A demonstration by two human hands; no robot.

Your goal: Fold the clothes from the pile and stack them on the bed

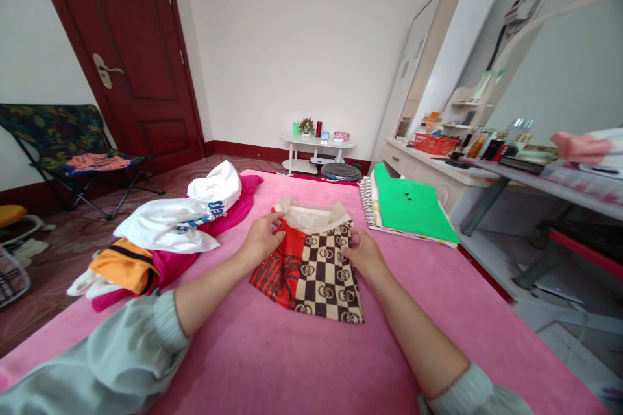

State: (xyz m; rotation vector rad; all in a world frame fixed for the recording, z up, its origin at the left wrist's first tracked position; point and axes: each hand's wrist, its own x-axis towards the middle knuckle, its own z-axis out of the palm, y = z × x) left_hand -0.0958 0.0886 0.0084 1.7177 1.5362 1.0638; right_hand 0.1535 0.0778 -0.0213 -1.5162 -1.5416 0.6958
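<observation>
A small shirt (316, 266), half red and half brown-and-cream checkered, lies on the pink bedcover (292, 363) in front of me. Its pale collar points away from me. My left hand (265, 240) pinches the red side near the shoulder. On the checkered side, my right hand (361, 249) has its fingers closed on the upper edge. To the left lies a loose heap of clothes, with a white garment (180, 214), a magenta one (219, 224) and an orange one (124, 266). A flat stack topped by a green garment (409, 204) sits to the right.
A camouflage folding chair (58, 136) with clothing on it stands at the left by a dark red door (117, 32). Along the right are a white dresser (428, 162) with a red basket (435, 142) and a cluttered table (559, 181). Beyond the bed is a low white stand (316, 141).
</observation>
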